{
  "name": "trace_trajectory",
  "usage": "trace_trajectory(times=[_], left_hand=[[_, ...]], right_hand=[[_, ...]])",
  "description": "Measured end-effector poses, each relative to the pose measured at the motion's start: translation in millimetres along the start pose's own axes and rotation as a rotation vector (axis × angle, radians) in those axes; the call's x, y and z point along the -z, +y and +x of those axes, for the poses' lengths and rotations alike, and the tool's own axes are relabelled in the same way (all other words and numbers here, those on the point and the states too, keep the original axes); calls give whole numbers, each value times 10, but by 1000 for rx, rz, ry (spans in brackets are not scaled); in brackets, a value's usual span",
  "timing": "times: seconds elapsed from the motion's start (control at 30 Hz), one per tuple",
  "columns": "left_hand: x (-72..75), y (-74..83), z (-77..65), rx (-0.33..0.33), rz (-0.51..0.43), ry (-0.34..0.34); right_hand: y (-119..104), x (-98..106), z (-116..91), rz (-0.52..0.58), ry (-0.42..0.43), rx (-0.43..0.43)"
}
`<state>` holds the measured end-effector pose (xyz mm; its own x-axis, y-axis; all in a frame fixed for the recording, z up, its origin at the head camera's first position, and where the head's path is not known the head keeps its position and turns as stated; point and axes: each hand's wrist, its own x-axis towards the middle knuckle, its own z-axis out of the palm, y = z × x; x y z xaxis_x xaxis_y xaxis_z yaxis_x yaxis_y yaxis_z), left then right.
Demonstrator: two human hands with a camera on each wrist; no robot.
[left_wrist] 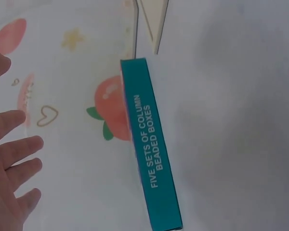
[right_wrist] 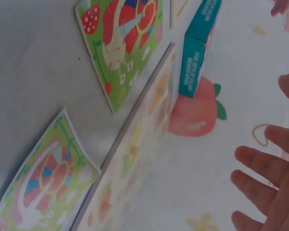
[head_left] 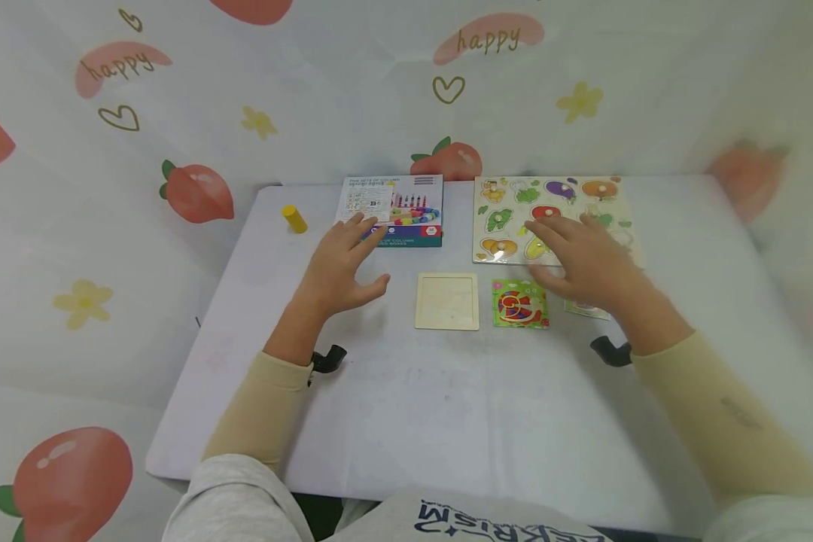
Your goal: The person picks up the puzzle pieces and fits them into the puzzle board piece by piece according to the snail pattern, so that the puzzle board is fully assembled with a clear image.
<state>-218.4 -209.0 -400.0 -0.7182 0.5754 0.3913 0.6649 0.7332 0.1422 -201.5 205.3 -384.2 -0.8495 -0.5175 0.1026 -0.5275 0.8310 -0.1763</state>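
My left hand (head_left: 342,267) hovers with spread fingers in front of a teal-sided box (head_left: 413,211) printed "Five sets of column beaded boxes"; it holds nothing. Fingers also apart, my right hand (head_left: 586,260) is raised over a wooden board of vegetable pieces (head_left: 508,222), hiding part of it, and grips nothing. Between the hands on the table lie a plain square wooden tray (head_left: 447,301) and a green snail puzzle (head_left: 520,303). Partly behind the right forearm is a snail picture card (right_wrist: 45,178), which shows fully enough in the right wrist view to make out its shell.
A yellow cylinder (head_left: 294,219) stands at the table's back left. The white table (head_left: 406,421) reaches back to a patterned curtain (head_left: 352,90) printed with peaches, flowers and hearts. Both wrists carry black camera mounts.
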Motion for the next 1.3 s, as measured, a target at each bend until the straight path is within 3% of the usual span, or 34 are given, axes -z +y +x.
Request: trace_trajectory(times=[0.27, 0.53, 0.73, 0.97, 1.3], left_hand=[[-75, 95, -12, -28, -21, -52], [-177, 161, -34, -25, -41, -130], [-278, 204, -37, 81, -78, -250], [-361, 251, -26, 203, -182, -416], [-559, 259, -24, 337, -283, -570]], right_hand=[[-53, -129, 30, -12, 19, 74], [-144, -179, 55, 9, -33, 65], [-213, -235, 87, 38, -38, 78], [-247, -354, 134, 43, -77, 77], [-282, -493, 156, 141, -135, 21]])
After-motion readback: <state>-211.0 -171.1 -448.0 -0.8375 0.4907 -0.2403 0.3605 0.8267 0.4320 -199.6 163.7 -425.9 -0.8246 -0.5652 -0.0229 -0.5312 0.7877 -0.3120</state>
